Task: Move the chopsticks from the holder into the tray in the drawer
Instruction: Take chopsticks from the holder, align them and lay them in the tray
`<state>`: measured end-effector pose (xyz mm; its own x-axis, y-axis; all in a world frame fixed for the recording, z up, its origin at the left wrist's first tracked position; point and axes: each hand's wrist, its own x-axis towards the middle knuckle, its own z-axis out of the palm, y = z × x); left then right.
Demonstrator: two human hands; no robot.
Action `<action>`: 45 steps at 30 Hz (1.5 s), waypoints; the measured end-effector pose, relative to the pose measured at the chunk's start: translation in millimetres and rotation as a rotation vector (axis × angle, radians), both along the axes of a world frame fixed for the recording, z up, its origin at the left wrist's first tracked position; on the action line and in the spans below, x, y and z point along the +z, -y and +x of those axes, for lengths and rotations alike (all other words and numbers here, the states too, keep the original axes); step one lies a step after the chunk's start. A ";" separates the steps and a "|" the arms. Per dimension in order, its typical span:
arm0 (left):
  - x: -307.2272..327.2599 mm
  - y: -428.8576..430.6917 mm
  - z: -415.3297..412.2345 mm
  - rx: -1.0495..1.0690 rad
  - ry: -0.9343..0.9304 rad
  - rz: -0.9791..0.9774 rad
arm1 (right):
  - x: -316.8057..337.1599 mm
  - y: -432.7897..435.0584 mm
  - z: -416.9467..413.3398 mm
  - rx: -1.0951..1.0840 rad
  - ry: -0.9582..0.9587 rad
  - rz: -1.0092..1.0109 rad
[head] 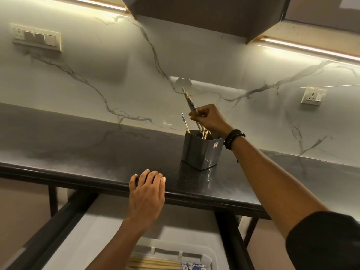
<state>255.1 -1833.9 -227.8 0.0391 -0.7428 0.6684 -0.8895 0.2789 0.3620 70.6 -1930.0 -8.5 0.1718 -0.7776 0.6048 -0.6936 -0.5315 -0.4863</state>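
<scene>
The right hand (209, 118) pinches a few chopsticks (191, 106) mid-shaft above the holder (200, 151); probably light, stiff and slippery, best gripped bunched; left hand (147, 193) rests flat, empty

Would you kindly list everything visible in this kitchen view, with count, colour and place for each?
Holder: one, grey, standing on the counter near the wall.
Chopsticks in hand: a few, pale wood with blue pattern, lower ends still in the holder.
Loose chopstick: one, same pattern, leaning in the holder's left side.
Tray: one, white, in the open drawer; chopsticks already lie inside.
Counter: one, dark stone.
Switch plate: one, white, wall upper left.
Socket: one, white, wall right.
Cabinet: dark, overhead.
Bracelet: one, black, right wrist.
Left hand: resting on the counter edge.
Right hand: gripping chopsticks above the holder.
</scene>
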 end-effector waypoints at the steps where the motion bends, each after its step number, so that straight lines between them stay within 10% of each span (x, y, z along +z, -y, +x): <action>1: 0.5 -1.0 0.4 -0.008 -0.008 -0.006 | -3.2 -6.9 1.8 0.004 -0.033 -0.018; 22: 6.3 -35.5 1.1 -0.375 -0.203 -0.203 | -124.8 -154.4 5.2 0.131 -0.486 -0.245; 27: 34.5 -60.6 -4.9 -0.579 -0.822 0.357 | -155.5 -165.4 5.5 0.168 -0.475 -0.244; 33: 39.2 -68.5 1.8 -0.750 -0.869 0.700 | -168.3 -165.4 0.3 0.171 -0.505 -0.271; 45: 32.7 -63.5 4.7 -0.760 -0.941 0.460 | -157.6 -168.1 -15.3 0.126 -0.039 -0.281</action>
